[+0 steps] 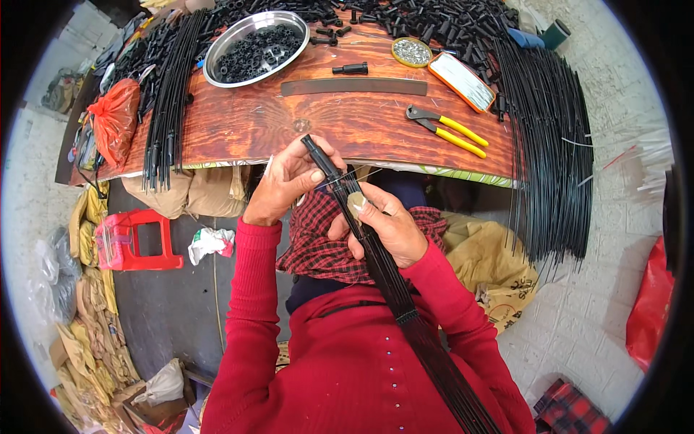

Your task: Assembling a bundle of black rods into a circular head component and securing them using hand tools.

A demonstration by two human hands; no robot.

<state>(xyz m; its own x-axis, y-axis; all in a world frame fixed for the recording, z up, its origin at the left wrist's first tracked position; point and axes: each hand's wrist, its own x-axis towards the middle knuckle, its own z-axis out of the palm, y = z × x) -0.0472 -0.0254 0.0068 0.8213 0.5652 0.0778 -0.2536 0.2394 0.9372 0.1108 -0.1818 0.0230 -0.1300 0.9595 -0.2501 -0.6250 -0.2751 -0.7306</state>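
Note:
A black folded umbrella frame [396, 293], a bundle of thin ribs with a thick black end piece [318, 155], slants from above my lap down past my right side. My left hand [289, 181] is closed round the end piece, thumb pressing near its lower end. Just below, my right hand [390, 230] grips the ribs between thumb and bent fingers. A small yellowish round piece [356, 204] shows by the right thumb; its kind I cannot make out. Thin wire [361, 176] sticks out sideways from the ribs between both hands.
On the wooden table [347, 130] are a metal bowl [303, 54] of small black parts, yellow-handled pincers [448, 134], a flat bar [354, 87], a tin of small metal pieces [412, 52] and a tray of wires [461, 81]. Black rib bundles [553, 152] overhang the right edge. A red stool [141, 242] stands left.

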